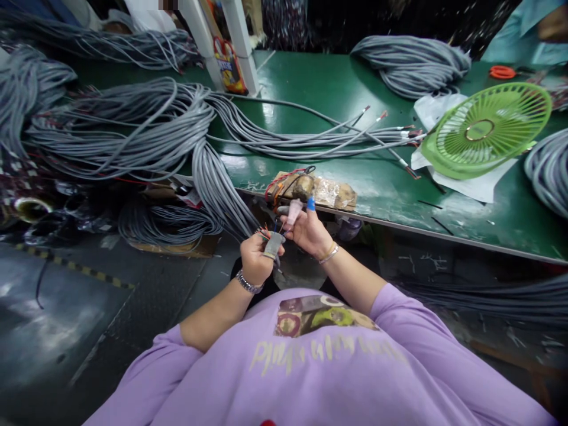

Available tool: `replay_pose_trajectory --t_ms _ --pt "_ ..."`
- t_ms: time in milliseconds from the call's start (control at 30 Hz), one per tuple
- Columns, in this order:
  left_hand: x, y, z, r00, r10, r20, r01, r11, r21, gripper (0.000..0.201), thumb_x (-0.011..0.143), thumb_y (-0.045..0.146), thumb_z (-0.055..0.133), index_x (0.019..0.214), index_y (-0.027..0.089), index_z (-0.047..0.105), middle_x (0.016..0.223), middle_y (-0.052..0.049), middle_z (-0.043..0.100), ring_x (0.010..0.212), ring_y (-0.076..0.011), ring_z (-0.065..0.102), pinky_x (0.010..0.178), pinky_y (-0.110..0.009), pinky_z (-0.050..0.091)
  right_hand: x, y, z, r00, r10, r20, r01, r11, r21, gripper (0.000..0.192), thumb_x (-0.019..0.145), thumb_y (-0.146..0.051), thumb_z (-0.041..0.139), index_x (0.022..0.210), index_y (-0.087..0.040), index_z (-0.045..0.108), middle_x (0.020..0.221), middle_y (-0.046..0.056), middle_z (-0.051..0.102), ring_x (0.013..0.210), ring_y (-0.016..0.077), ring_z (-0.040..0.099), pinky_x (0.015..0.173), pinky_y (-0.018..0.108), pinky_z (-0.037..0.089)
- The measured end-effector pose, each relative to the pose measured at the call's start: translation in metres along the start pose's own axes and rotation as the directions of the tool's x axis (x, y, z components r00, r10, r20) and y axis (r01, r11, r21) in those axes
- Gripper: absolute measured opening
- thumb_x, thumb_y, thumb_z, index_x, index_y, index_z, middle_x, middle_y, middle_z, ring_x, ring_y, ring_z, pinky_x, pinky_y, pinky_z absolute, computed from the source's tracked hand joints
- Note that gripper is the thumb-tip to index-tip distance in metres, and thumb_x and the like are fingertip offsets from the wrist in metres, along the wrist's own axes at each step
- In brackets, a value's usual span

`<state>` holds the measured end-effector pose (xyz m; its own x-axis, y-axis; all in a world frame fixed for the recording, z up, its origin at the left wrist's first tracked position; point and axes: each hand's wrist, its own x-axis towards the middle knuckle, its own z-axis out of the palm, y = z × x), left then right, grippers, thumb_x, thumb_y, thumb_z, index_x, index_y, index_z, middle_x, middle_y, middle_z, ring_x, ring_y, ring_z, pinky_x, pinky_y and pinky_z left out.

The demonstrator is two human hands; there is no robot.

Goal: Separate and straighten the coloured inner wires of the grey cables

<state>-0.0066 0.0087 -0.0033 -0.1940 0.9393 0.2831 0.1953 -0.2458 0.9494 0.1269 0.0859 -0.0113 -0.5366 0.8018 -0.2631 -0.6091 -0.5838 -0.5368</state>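
My left hand (256, 255) is closed around the stripped end of a grey cable (222, 201) that hangs off the green bench; thin coloured wires (265, 233) stick out above the fist, and the thumb wears a grey cot. My right hand (307, 228) sits just to the right, pinching one of those wires with fingertips covered by pink and blue cots. Both hands are in front of the bench edge, just below a small wooden block tool (317, 190) wrapped in tape and red wire.
Big bundles of grey cable (133, 127) cover the left of the green bench (337, 94); another coil (410, 62) lies at the back. A green fan (486, 127) lies on white paper at right. Another person's sleeve (523, 29) is top right. More cable (501, 296) runs under the bench.
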Motion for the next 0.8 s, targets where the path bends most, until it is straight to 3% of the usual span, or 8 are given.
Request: replay_pose_trajectory --t_ms 133,300,600,800 --pt "0.009 0.003 -0.011 0.984 0.177 -0.019 -0.168 0.959 0.228 0.008 0.072 0.024 0.065 0.067 0.020 0.071 0.063 -0.003 0.069 0.060 -0.0162 0.064 0.064 -0.028 0.050 -0.006 -0.004 0.004 1.000 -0.023 -0.005 0.022 0.999 -0.049 0.052 0.085 -0.066 0.049 0.086 -0.017 0.064 0.079 0.002 0.066 0.058 0.0085 0.051 0.053 0.021 0.042" --pt "0.025 0.006 -0.009 0.969 0.239 -0.066 -0.196 0.900 0.389 0.006 0.061 0.028 0.072 0.064 0.023 0.072 0.062 -0.005 0.069 0.064 -0.0205 0.064 0.070 -0.032 0.050 -0.010 -0.006 0.008 0.986 -0.158 -0.061 0.150 0.982 -0.116 0.040 0.081 -0.055 0.063 0.076 -0.016 0.062 0.068 -0.001 0.060 0.054 0.0067 0.045 0.048 0.018 0.035" --pt "0.030 0.001 0.000 0.971 0.239 -0.012 -0.211 0.882 0.422 0.009 0.062 0.030 0.070 0.061 0.022 0.067 0.060 -0.005 0.065 0.062 -0.0198 0.061 0.070 -0.031 0.050 0.000 -0.002 0.007 0.987 -0.126 -0.096 0.118 0.989 -0.084 0.042 0.080 -0.059 0.062 0.082 -0.017 0.066 0.075 0.001 0.065 0.056 0.0073 0.048 0.051 0.020 0.039" --pt "0.028 -0.004 0.001 0.958 0.284 0.025 -0.264 0.849 0.459 0.006 0.063 0.028 0.069 0.064 0.022 0.068 0.063 -0.006 0.066 0.063 -0.0201 0.062 0.069 -0.032 0.049 0.007 -0.001 0.012 0.971 -0.152 -0.182 0.156 0.988 0.009 0.037 0.080 -0.053 0.066 0.074 -0.016 0.063 0.065 -0.002 0.061 0.058 0.0075 0.052 0.051 0.019 0.036"
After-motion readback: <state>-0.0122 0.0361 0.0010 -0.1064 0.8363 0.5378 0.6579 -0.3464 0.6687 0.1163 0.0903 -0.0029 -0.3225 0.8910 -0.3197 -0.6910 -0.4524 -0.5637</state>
